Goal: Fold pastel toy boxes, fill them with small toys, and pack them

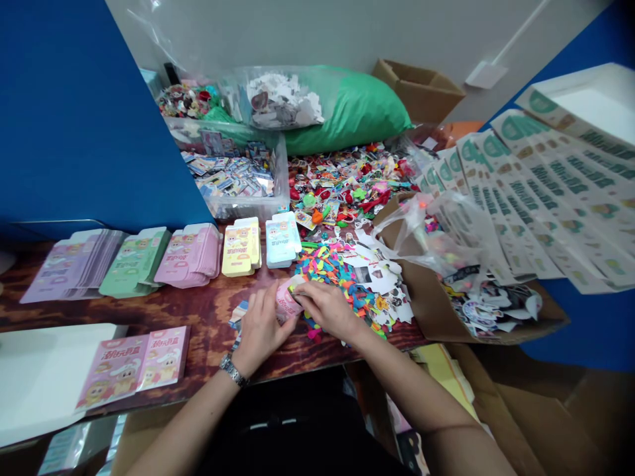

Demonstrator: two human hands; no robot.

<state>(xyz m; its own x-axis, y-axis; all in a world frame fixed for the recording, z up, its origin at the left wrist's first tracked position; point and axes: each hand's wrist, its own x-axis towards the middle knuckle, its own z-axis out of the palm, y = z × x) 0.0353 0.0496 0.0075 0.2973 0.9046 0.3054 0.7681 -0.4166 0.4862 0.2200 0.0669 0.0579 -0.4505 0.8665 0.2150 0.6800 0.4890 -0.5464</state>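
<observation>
A small pink printed box (pixel 286 301) is held above the table's front part, its upper end tilted toward the right. My left hand (pixel 260 324), with a metal watch at the wrist, wraps round the box. At the box's upper end, the fingers of my right hand (pixel 327 307) are pinched together; something small and dark seems to be between them, too hidden to name. Just right of the hands lies a heap of small bright plastic pieces (pixel 342 277). Partly under my left hand are several small printed cards (pixel 239 314).
Flat boxes in purple (pixel 67 264), green (pixel 133 261), pink (pixel 186 254), yellow (pixel 241 248) and blue (pixel 282 241) line the back left. Two pink boxes (pixel 163 357) lie by a white tray (pixel 40 370). A cardboard box (pixel 431 311) stands right; a clear bin (pixel 238 198) sits behind.
</observation>
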